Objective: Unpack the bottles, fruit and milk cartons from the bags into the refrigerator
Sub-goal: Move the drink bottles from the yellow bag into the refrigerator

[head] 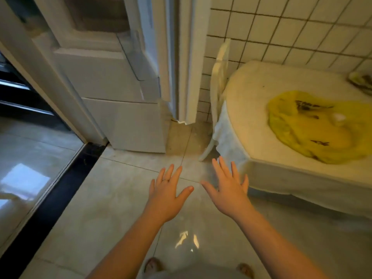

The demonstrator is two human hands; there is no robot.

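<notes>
left hand (167,190) and right hand (229,188) both spread wide, holding nothing, near the table (247,109), bag (314,129) on the table, its print way too blurry to read

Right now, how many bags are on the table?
2. One yellow bag lies flattened on the table; a second bag, blurred and cut off, sits at its far right corner. More may be out of view.
</notes>
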